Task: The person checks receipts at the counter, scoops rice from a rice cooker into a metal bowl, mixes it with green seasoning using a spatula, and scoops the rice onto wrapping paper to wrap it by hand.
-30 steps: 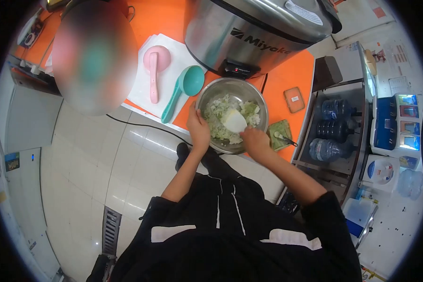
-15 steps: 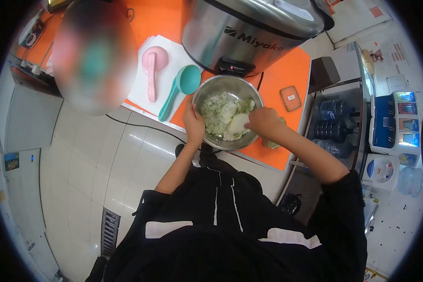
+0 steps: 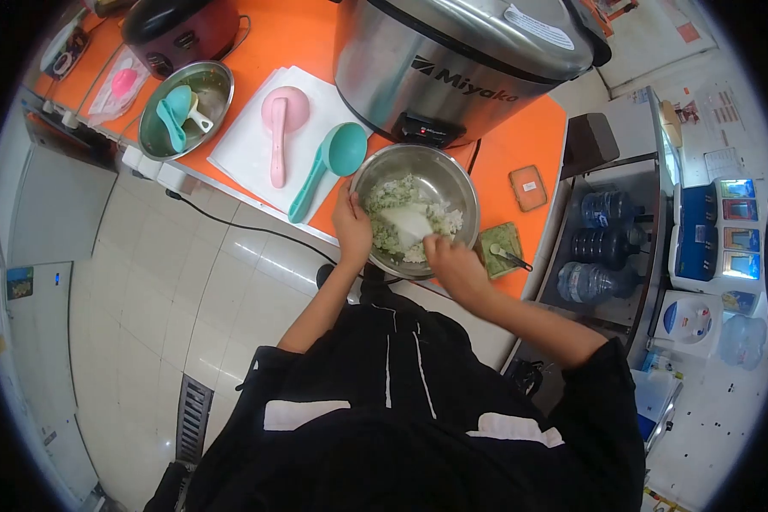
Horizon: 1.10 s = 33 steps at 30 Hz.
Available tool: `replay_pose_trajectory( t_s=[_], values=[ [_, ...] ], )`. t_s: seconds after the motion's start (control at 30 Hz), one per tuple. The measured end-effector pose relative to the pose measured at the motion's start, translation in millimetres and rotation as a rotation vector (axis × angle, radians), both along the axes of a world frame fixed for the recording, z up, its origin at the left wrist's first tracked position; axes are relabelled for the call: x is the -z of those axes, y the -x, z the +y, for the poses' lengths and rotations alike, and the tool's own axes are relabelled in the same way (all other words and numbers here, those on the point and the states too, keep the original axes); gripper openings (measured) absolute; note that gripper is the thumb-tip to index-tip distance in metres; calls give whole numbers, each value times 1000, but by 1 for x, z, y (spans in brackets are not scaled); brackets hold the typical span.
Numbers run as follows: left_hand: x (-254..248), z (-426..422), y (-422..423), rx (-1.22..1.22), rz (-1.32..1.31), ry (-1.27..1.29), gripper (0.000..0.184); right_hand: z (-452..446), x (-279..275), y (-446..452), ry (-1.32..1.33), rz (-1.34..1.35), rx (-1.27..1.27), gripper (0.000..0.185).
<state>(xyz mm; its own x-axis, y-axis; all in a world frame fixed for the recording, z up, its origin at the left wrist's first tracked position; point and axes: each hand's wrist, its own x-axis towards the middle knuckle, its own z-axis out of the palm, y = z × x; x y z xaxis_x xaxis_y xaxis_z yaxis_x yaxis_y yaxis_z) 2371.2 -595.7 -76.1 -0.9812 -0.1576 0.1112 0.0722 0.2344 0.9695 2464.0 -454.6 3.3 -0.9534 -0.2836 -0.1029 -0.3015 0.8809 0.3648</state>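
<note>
Head view, middle: my right hand [image 3: 454, 266] grips the white paddle [image 3: 410, 225], slanting up-left; my left hand [image 3: 352, 225] holds the bowl [image 3: 452, 171].

Metal mixing bowl [image 3: 462, 192] is gleaming smooth around rough, grainy mixture [image 3: 391, 199]; blurred pale spatula [image 3: 410, 226] is looking like smooth plastic. Large cooker [image 3: 380, 81] is showing satin metal body, control panel [image 3: 428, 130] shining glossy black. Pink scoop [image 3: 288, 107] and teal scoop [image 3: 347, 152] are displaying smooth plastic, sheet [image 3: 241, 162] beneath looking like matt white paper. Orange surface [image 3: 525, 135] is wearing smooth, faintly glossy finish. Second metal bowl [image 3: 217, 94] is catching light on polished wall. Water bottles [image 3: 590, 283] are showing glossy, ribbed plastic. Floor tiles [image 3: 145, 286] are reflecting light; black clothing [image 3: 401, 465] is appearing matt, soft cloth.
</note>
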Motion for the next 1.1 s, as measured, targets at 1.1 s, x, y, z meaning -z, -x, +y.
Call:
replay_pose_trajectory(
  t_s=[1.1],
  values=[
    [1, -6, 8, 140, -65, 25, 32, 6, 38, 11, 181, -357, 394, 38]
  ],
)
